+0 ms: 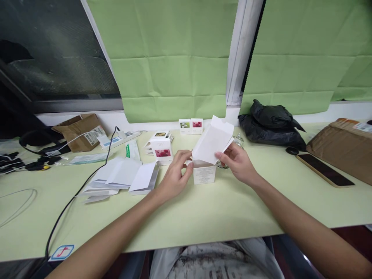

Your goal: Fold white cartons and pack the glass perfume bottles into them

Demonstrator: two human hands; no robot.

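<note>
Soft, even light leaves faint shadows on the table [232, 217]. Edges look stretched; print on the white box [204, 175] blurs.

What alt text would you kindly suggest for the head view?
A person's right hand holds folded white card above a small printed box, with the left hand at its left edge. Folded white sheets lie leftward on the pale table; a phone and black bags lie rightward.

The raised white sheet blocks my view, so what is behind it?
Clear glassware shows past the white sheet and the right hand, with the green curtain farther back. Sheet and hand cover the rest, so whether it is one piece or several cannot be told.
</note>
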